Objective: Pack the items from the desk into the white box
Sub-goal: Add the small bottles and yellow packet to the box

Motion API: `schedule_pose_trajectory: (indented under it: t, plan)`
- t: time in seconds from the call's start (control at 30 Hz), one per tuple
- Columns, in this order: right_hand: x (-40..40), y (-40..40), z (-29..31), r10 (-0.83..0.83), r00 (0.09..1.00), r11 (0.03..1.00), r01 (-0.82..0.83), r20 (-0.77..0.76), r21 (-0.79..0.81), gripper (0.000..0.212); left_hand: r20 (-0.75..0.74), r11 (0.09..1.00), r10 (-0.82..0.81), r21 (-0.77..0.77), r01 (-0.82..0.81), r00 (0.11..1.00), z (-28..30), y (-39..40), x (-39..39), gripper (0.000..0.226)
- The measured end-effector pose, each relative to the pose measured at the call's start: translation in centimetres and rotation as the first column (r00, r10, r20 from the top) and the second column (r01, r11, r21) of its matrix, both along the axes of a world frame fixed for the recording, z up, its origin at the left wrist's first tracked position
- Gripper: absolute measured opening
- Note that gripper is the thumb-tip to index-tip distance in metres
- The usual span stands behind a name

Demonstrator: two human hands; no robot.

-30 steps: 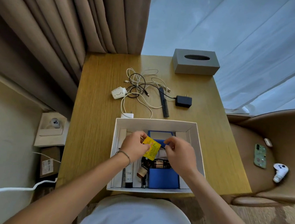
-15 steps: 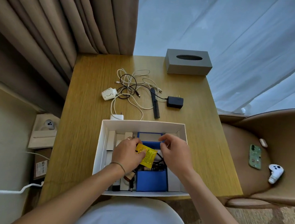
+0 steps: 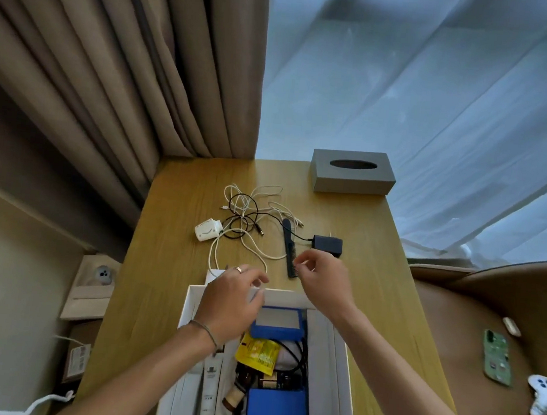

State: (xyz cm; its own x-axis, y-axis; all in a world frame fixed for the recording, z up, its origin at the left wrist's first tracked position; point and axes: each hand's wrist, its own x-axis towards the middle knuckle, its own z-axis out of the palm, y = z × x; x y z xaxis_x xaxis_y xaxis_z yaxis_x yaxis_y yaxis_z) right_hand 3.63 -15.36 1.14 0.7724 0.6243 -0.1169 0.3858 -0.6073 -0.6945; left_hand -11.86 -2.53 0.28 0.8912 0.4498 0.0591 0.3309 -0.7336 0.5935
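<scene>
The white box lies on the wooden desk near its front edge. Inside it lie a yellow packet, two blue boxes, tubes and small bottles. My left hand hovers over the box's far-left corner, fingers relaxed and empty. My right hand is raised above the far rim, fingers loosely curled, holding nothing, close to the black comb. Beyond lie tangled white and black cables, a white charger and a black power adapter.
A grey tissue box stands at the desk's far right corner. Curtains hang behind the desk. To the right, a brown chair holds a green phone and a white controller. Boxes sit on the floor at left.
Both hands let go of the yellow packet, which now lies in the box, and lifted away toward the desk items beyond the rim. The camera tilted upward.
</scene>
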Motion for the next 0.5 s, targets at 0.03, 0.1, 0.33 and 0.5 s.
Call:
schedule_pose_trajectory:
  t: [0.03, 0.1, 0.33, 0.5]
  plan:
    - [1.0, 0.8, -0.2, 0.0, 1.0, 1.0, 0.0, -0.01, -0.028, 0.014, 0.0, 1.0, 0.0, -0.002, 0.0, 1.0, 0.3, 0.7, 0.5, 0.017]
    - [3.0, 2.5, -1.0, -0.001, 0.999, 0.994, -0.003, -0.032, -0.105, 0.018, 0.001, 1.0, 0.02, 0.0, -0.02, 1.0, 0.6, 2.1, 1.5, 0.015]
    - [7.0, 6.9, -6.1, 0.026, 1.0, 0.886, -0.027, -0.009, -0.464, 0.012, -0.079, 0.995, 0.103, -0.004, -0.104, 0.992, 0.1, 6.5, 2.7, 0.015]
    - [7.9, 8.6, -8.7, 0.09, 0.996, 0.785, -0.055, 0.026, -0.617, 0.017, -0.145, 0.986, 0.16, -0.026, -0.165, 0.976, -0.9, 8.5, 1.8, 0.015]
